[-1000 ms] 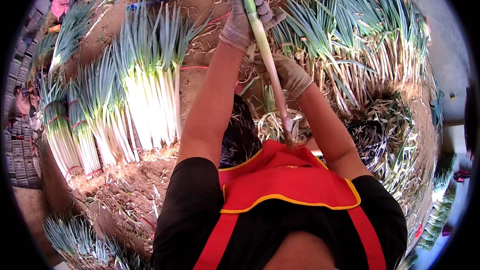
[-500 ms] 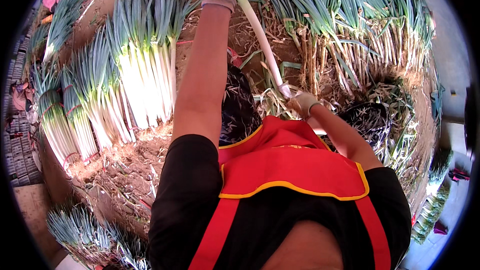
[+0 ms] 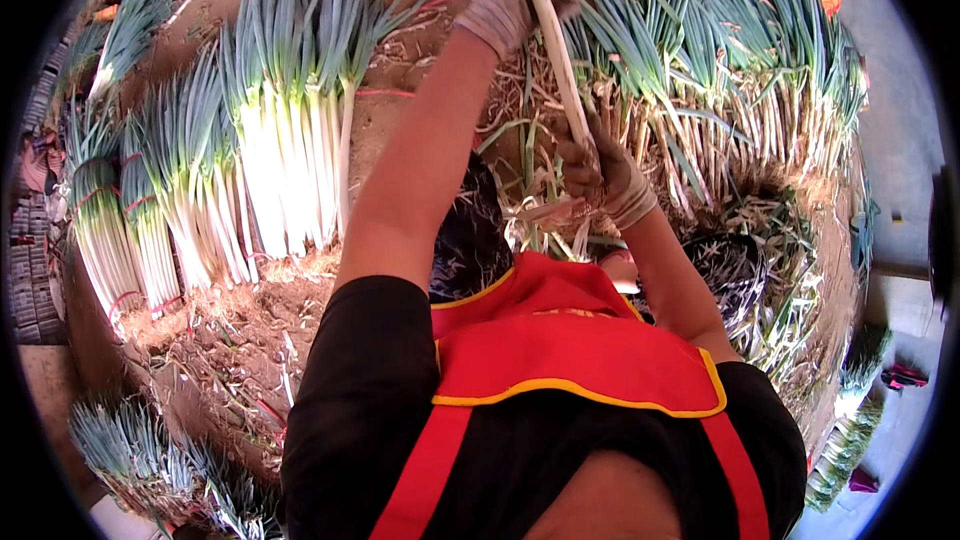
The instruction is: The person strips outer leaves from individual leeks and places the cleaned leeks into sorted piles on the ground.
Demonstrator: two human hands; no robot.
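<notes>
A long white-stemmed Welsh onion (image 3: 556,45) slants between my two gloved hands. My left hand (image 3: 503,6), in a pale knit glove at the far end of my outstretched arm, is closed round its upper part, where the white turns green. Lower down, my right hand (image 3: 612,178) in a soiled glove grips the root end, which its fingers partly hide. The leaf tops run out of the picture at the upper edge. Beneath my right hand lie torn dry leaves and peelings (image 3: 560,215).
Cleaned white onions (image 3: 290,165) stand in a row at left, with tied bundles (image 3: 105,230) beside them. Unpeeled onions with brownish stems (image 3: 745,125) lie in a heap at right. More onions (image 3: 150,460) sit at the lower left. Peelings litter the soil (image 3: 220,360).
My left hand has come right and slightly nearer. My right hand has moved away from my body, up onto the lower stem, and the onion stands steeper between them.
</notes>
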